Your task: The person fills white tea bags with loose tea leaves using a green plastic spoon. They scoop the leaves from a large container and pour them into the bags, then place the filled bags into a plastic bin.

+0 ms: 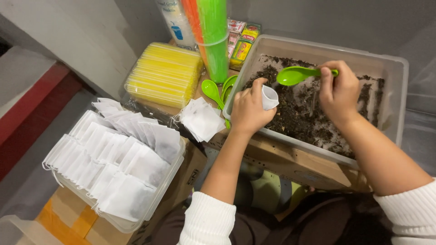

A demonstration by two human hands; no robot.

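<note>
1. The left hand [247,111] held a small white pouch [269,97] in a closed grip, its open mouth turned up toward 1 o'clock, over the near left corner of the clear plastic bin [394,95]
2. The right hand [338,93] pinched the handle of a green spoon [295,75], grip closed on it; the spoon's bowl hung just at 1 o'clock from the pouch, above the dark loose material [304,113] spread over the bin's floor
3. At 9 o'clock from the left hand, a loose pile of flat white pouches [202,120] lay on a cardboard box [290,161]
4. Spare green spoons [213,90] lay at 10 o'clock from that hand, beside the bin's wall
5. Farther out at 8 o'clock, a clear tray [175,168] stood packed with rows of white filled pouches [113,159]
6. A yellow wrapped pack [163,75] lay at 10 o'clock, near a stack of green cups [215,36]
</note>
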